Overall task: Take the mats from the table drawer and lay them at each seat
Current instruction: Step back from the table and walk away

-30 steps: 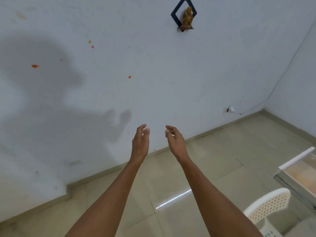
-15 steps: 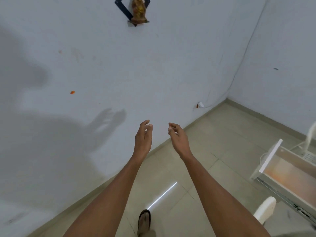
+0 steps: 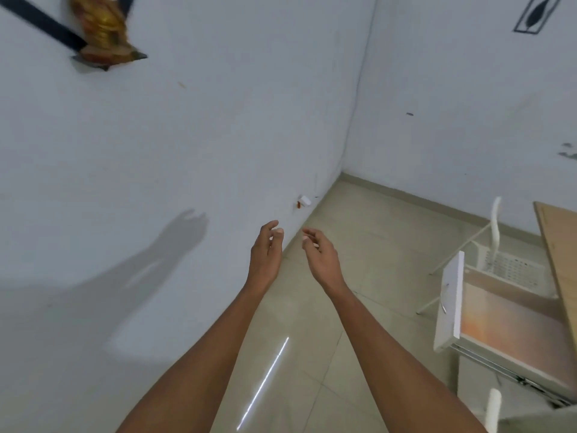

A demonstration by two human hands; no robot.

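Observation:
My left hand (image 3: 265, 251) and my right hand (image 3: 321, 256) are stretched out in front of me over the tiled floor, close together, fingers loosely curled, holding nothing. The table drawer (image 3: 499, 326) stands pulled open at the right, with a white front panel (image 3: 449, 304) and a pale orange bottom. No mats are visible in it. The wooden table top (image 3: 559, 260) shows at the right edge.
A white perforated chair (image 3: 512, 267) stands behind the drawer by the far wall. Another white chair part (image 3: 493, 407) pokes up at the lower right. A small figurine on a black wall shelf (image 3: 103, 32) hangs at the upper left. White walls meet in the corner ahead.
The view has swung to the right. The drawer, table top and far chair have come further into the frame. Both hands stay raised, empty and close together.

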